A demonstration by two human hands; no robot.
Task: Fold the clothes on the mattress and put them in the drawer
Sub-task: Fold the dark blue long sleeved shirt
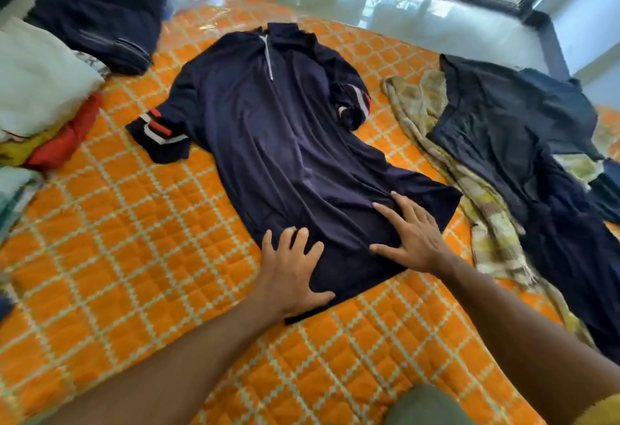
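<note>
No writing or logo can be read on the navy zip-neck shirt (278, 142), which lies spread face up in the middle of the orange quilted mattress (134, 240), its hem nearest the person. The left hand (292, 273) and right hand (412, 233) both press flat on the hem, fingers spread. Bare quilt lies left of the shirt; a dark garment pile (523, 142) over a yellow-green cloth (483, 210) crowds the right edge.

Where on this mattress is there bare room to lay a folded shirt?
Bare quilt lies between the navy shirt and the pillow pile, and near the forearms. The right side is crowded by dark clothes on a yellow cloth.
</note>
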